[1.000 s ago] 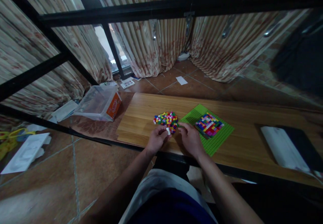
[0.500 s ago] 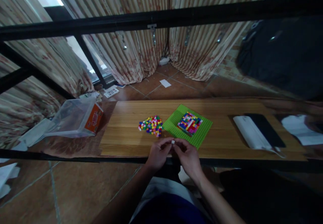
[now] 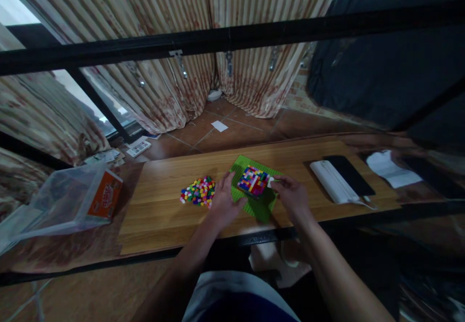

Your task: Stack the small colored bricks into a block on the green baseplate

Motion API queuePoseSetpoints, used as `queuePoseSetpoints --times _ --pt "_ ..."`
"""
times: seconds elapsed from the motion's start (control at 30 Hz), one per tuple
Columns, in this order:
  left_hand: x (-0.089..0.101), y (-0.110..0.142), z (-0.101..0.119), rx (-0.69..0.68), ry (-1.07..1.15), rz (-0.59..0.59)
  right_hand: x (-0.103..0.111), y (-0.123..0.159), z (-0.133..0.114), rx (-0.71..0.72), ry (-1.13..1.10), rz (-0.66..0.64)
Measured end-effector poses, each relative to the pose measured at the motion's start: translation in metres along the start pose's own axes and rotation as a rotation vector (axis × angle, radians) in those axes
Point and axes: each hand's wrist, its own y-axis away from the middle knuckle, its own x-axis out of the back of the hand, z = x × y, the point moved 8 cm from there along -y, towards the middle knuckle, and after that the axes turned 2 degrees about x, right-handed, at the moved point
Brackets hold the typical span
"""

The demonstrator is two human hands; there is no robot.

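A green baseplate [image 3: 263,209] lies on the wooden board, bearing a raised square block of many-coloured toy bricks [image 3: 250,179]. My left hand [image 3: 224,200] rests at the plate's left edge, fingers spread and holding nothing. At the right side of the coloured block, my right hand [image 3: 291,193] pinches a small white brick [image 3: 270,181] between thumb and fingers. Whether that brick touches the block I cannot tell. Just left of my left hand lies a pile of loose coloured bricks [image 3: 198,191].
A clear plastic box [image 3: 69,206] with an orange label stands at the left. On the right of the wooden board [image 3: 156,225] lie a white pouch-like thing [image 3: 332,181] and a dark flat thing [image 3: 350,176]. A black rail [image 3: 203,41] crosses beyond the table.
My hands have parted. The right one has carried the white brick to the block's right side, while the left has opened onto the plate's left edge. The view has shifted too.
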Motion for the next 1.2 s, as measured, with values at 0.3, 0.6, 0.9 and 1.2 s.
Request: queuePoseSetpoints --times 0.3,0.6,0.9,1.2 --pt "-0.044 -0.01 -0.009 0.053 0.039 -0.124 -0.014 -0.017 0.008 0.037 0.122 0.013" --pt "-0.049 -0.002 -0.008 0.065 0.02 -0.051 -0.01 -0.017 0.004 0.026 0.191 0.041" --pt "-0.051 0.006 -0.003 0.055 0.018 -0.031 -0.012 -0.016 0.009 0.003 0.024 0.02" --pt "-0.049 0.006 -0.003 0.02 0.027 -0.037 -0.016 -0.014 0.014 -0.168 -0.112 -0.091"
